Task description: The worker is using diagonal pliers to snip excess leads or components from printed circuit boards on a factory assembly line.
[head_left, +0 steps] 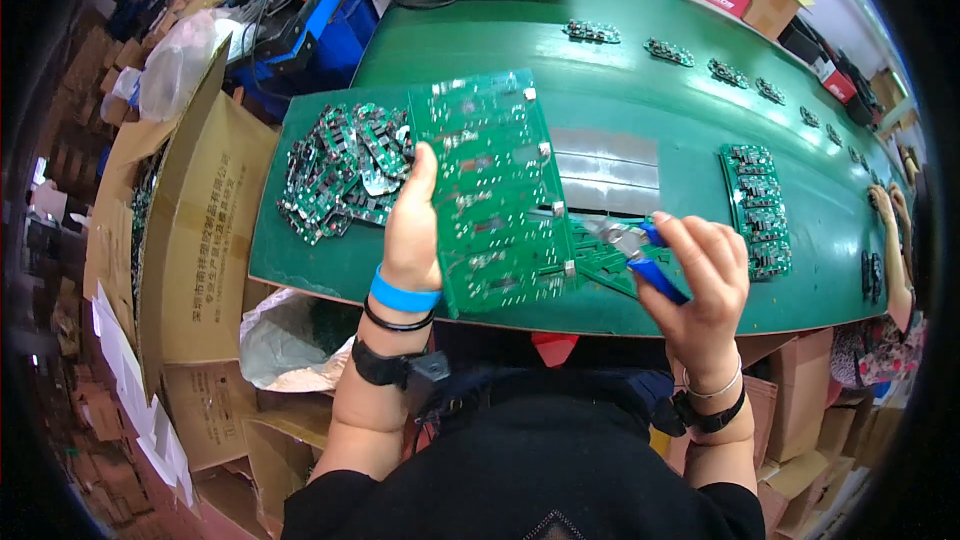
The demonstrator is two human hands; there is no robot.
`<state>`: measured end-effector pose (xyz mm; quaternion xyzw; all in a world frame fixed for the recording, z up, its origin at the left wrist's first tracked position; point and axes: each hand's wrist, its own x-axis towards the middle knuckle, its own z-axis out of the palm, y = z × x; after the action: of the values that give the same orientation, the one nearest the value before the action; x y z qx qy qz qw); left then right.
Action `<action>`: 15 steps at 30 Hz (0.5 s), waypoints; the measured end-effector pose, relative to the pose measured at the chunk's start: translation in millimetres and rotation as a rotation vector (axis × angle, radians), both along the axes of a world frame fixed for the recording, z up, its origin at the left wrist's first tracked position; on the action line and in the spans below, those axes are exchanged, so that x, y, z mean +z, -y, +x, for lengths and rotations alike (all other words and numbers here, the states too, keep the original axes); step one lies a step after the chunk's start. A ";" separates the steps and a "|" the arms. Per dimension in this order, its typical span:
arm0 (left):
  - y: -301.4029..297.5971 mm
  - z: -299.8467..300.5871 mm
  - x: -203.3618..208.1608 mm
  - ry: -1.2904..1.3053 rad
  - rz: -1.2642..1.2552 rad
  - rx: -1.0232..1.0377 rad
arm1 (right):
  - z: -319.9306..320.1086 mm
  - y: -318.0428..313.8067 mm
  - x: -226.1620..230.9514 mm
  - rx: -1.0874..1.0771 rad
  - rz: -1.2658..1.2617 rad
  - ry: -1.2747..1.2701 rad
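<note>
My left hand grips a large green circuit board panel by its left edge, thumb on the face turned to me. The panel is tilted up above the green table. In my right hand is a pair of blue-handled cutting pliers, fingers wrapped round the grips. Their metal jaws point left to the panel's right edge; whether they touch it I cannot tell. Below the jaws lie thin green board strips, partly hidden by the panel. A heap of small circuit boards lies beside my left hand.
Another panel with mounted parts lies to the right. Small boards form a spaced row along the far side of the table. A co-worker's hands are at the right end. An open cardboard box stands left.
</note>
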<state>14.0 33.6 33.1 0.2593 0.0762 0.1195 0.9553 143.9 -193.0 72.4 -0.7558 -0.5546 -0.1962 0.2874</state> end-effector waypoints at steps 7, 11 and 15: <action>22.5 -4.7 -19.1 0.367 -0.473 -0.245 | 10.0 -10.4 -18.9 -0.064 0.004 -0.054; 32.3 2.3 -18.9 0.404 -0.419 -0.261 | 9.1 -11.7 -19.9 -0.089 -0.001 -0.033; 37.8 8.1 -16.5 0.416 -0.413 -0.240 | 8.9 -9.7 -20.9 -0.121 -0.046 -0.009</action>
<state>22.1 -4.2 16.6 0.0369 -0.1292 0.0383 0.9902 152.9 -183.4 51.4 -0.7954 -0.5107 -0.1970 0.2603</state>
